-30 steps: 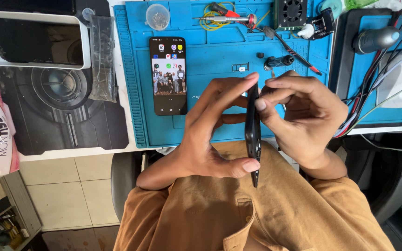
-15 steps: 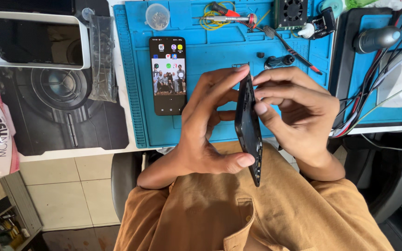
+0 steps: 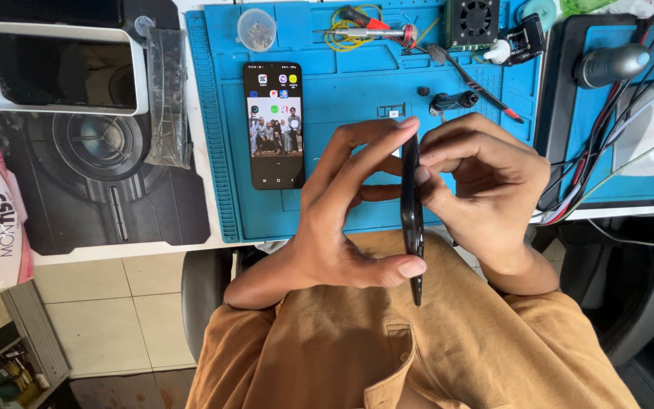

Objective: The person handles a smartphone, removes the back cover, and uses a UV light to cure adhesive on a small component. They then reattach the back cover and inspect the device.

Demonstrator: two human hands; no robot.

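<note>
A thin black phone [image 3: 413, 220] stands on edge between my hands, above my lap at the front of the blue work mat [image 3: 342, 106]. My left hand [image 3: 350, 212] grips it with fingertips at its top end and the thumb near its lower end. My right hand [image 3: 486, 189] presses against its right side near the top, fingers curled. A second phone [image 3: 274, 125] lies flat on the mat to the left, its screen lit with icons and a group photo.
On the mat's far side lie a screwdriver [image 3: 471, 79], a small round dish [image 3: 256, 29], yellow wire and a black fan block [image 3: 472, 21]. A dark mouse pad [image 3: 100, 174] and white tray [image 3: 62, 68] sit left; cables [image 3: 607, 174] trail right.
The black phone has turned more upright and edge-on, and shifted slightly. My right hand's fingers have closed in nearer its top edge.
</note>
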